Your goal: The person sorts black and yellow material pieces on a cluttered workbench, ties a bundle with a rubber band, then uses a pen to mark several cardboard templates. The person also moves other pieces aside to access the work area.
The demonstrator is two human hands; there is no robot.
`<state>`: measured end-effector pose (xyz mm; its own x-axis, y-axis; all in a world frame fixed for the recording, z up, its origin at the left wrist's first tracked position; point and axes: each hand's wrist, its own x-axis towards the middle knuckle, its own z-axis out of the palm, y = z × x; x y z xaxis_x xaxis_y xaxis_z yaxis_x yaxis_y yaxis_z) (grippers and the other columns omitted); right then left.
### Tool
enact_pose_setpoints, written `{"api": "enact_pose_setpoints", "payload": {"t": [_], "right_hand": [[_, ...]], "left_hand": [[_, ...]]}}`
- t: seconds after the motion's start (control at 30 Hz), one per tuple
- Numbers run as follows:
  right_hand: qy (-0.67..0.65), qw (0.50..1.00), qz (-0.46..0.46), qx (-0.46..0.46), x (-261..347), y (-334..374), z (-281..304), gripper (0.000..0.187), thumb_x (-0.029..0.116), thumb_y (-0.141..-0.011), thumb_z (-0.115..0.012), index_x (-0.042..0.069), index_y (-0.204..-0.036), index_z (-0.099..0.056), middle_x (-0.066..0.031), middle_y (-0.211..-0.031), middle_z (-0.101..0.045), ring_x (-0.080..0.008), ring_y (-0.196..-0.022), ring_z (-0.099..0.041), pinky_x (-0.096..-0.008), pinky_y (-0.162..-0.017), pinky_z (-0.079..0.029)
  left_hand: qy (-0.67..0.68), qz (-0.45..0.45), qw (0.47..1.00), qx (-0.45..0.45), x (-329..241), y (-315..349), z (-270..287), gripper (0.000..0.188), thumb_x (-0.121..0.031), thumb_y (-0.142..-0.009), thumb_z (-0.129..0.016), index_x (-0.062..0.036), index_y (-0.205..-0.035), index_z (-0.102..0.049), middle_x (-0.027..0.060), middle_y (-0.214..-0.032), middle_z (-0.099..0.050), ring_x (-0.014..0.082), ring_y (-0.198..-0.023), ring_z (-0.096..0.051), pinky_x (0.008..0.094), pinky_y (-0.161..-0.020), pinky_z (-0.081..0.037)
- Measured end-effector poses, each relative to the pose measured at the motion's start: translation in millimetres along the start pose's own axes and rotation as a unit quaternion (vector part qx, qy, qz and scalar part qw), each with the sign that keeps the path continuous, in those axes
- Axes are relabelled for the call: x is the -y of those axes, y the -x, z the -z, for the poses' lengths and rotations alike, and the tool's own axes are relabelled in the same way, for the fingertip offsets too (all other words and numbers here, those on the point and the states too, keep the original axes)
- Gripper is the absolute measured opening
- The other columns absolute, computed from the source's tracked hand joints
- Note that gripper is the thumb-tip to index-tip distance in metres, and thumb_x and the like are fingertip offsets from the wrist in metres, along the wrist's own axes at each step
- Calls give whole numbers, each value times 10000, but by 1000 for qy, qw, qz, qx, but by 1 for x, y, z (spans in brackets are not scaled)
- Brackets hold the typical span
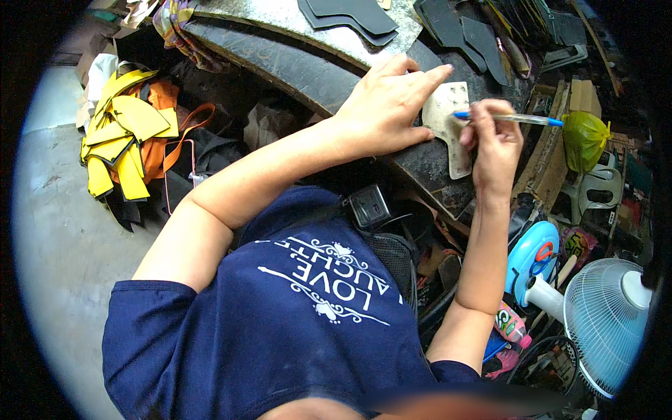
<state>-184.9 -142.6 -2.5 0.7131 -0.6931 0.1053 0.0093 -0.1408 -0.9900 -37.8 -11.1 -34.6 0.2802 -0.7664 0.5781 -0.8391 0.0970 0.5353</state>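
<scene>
My left hand (385, 101) lies on the edge of the dark worktable (280, 66), fingers spread. Its thumb and a fingertip are at the left edge of a pale, curved flat piece (437, 117) with small holes in it. A clear-barrelled pen with blue ends (521, 118) is in my right hand (495, 143), gripped between thumb and fingers. The pen's left end points over the middle of the pale piece. Black flat cut-out pieces (458, 38) lie on the table beyond my hands, and more black cut pieces (350, 19) rest on a whitish board (266, 8).
To the left, yellow cut pieces (129, 129) are heaped with an orange bag (162, 98) above the grey floor (77, 224). At right are a white fan (605, 322), a blue round object (533, 255), a pink bottle (511, 323) and a yellow-green plastic bag (584, 142).
</scene>
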Motion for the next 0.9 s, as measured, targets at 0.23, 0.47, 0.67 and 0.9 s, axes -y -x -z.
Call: {"api": "enact_pose_setpoints", "payload": {"t": [0.23,0.47,0.67,0.9], "right_hand": [[207,968,141,16,-22,-18,-3,47,80,-910,-669,66,-900,-625,14,-723,-595,-39,-546,-530,-194,-476,-401],[90,994,64,26,-20,-30,2,48,99,-927,-650,84,-905,-609,33,-704,-580,-26,-532,-499,-164,-471,-364],[165,980,105,24,-24,-31,-8,67,133,-926,-664,90,-919,-613,37,-708,-597,-39,-534,-517,-185,-473,-397],[29,997,27,-62,-25,-39,-4,55,125,-938,-644,82,-939,-609,14,-693,-597,-37,-505,-534,-170,-434,-380]], "left_hand": [[-2,5,1000,21,-1,0,2,875,-261,-621,-826,-16,-1375,-455,113,-1155,-631,295,-1041,-556,410,-936,-443],[-5,12,1000,7,-2,-1,1,918,-231,-598,-838,-55,-1405,-438,108,-1016,-679,296,-1055,-566,404,-946,-445],[3,15,1000,6,-2,0,0,909,-234,-606,-836,-53,-1402,-437,111,-1019,-678,296,-1057,-565,408,-949,-443],[-7,21,1000,14,-5,0,1,883,-250,-619,-833,-44,-1387,-448,112,-1062,-660,290,-1049,-564,406,-950,-440]]}}
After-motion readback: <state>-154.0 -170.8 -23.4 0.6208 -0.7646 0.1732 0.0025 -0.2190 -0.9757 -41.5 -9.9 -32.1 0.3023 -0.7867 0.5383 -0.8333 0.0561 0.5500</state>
